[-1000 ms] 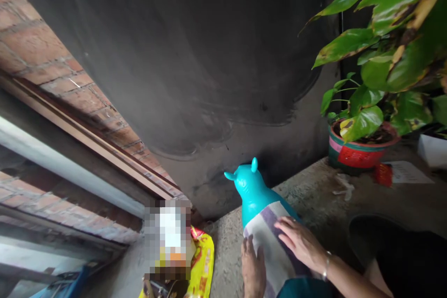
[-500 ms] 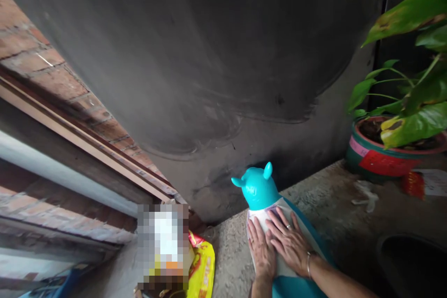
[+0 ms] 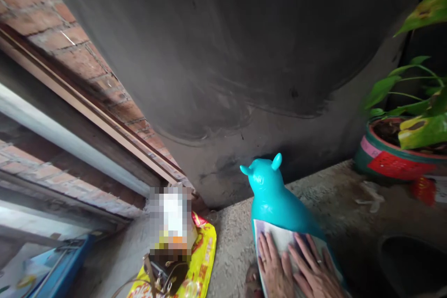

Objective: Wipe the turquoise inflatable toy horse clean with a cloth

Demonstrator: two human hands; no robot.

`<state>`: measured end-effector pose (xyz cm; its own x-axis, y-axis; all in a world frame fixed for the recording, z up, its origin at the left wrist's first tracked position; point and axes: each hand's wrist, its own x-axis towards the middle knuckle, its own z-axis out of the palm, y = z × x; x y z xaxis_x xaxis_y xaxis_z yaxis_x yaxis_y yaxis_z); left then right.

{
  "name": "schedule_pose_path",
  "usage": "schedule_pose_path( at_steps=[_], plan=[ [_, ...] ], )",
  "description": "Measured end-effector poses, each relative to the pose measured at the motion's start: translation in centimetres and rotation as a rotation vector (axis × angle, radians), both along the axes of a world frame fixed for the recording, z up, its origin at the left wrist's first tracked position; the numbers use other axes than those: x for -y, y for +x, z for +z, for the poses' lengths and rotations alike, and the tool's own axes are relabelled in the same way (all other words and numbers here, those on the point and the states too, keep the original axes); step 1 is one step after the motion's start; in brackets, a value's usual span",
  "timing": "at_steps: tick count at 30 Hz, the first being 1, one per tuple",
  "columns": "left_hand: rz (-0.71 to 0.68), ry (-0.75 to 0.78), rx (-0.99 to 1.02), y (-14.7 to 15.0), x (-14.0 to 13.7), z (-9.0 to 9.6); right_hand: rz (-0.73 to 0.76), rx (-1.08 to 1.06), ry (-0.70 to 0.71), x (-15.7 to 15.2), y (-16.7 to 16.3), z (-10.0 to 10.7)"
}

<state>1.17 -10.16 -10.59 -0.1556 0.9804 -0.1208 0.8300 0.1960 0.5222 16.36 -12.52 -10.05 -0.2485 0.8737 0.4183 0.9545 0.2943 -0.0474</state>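
A turquoise animal-shaped figure (image 3: 270, 193) with two small ears stands on the concrete floor, its head toward the dark wall. Over its back lies a pale cloth (image 3: 262, 229) with purplish patches. My left hand (image 3: 275, 267) rests flat on the cloth, fingers stretched out. Beside it my right hand (image 3: 316, 265), with a ring on one finger, presses flat on the same cloth, fingers spread. Neither hand grasps anything. The lower parts of both hands run out of the bottom of the picture.
A potted plant (image 3: 394, 160) stands at the right by the dark wall (image 3: 223, 56). To the left lie a yellow bag (image 3: 206, 251) and a small brown handbag (image 3: 171, 274), partly pixelated. A blue container (image 3: 70, 265) sits at lower left. A dark round vessel (image 3: 412, 260) is at lower right.
Both hands and the cloth have slid back down the figure, toward me, uncovering its neck and upper back. The camera view has shifted somewhat left.
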Motion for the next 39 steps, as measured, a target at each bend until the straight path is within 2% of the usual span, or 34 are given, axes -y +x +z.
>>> schedule_pose_path(
  at_steps=[3,6,9,12,17,20,22,24,29,32,35,39],
  plan=[
    [-0.043,-0.073,0.089,-0.3,-3.7,2.2,0.015,-0.028,-0.102,-4.0,-1.0,1.6],
    [-0.043,-0.080,0.169,-0.8,-7.6,3.6,0.025,-0.072,-0.227,-8.2,-2.0,3.0],
    [-0.027,-0.051,0.215,-1.0,-9.3,4.3,0.057,-0.097,-0.301,-10.5,-2.4,4.0],
    [-0.004,-0.078,0.197,-0.6,-7.4,4.2,0.082,-0.110,-0.328,-9.2,-1.6,4.1],
    [0.005,-0.119,0.021,0.8,-0.5,2.2,0.144,-0.097,-0.280,-1.4,0.9,2.0],
    [0.023,-0.155,-0.025,1.2,1.5,1.6,0.159,-0.086,-0.289,1.7,1.4,1.3],
    [0.007,-0.175,-0.013,1.1,1.1,1.8,0.186,-0.085,-0.355,1.7,0.9,1.5],
    [0.009,-0.191,0.051,0.4,-0.4,2.3,0.213,-0.098,-0.414,0.0,0.0,2.1],
    [0.026,-0.069,0.376,-2.0,-6.0,2.1,0.308,-0.140,-0.515,-7.5,-2.5,5.1],
    [0.047,-0.049,0.422,-2.7,-7.9,1.7,0.368,-0.143,-0.558,-10.6,-3.3,6.8],
    [0.080,-0.061,0.421,-2.3,-6.6,1.7,0.377,-0.148,-0.594,-9.8,-2.8,7.4],
    [0.129,-0.027,0.267,-0.5,-0.7,0.8,0.407,-0.171,-0.632,-3.4,-0.3,6.3]
  ],
)
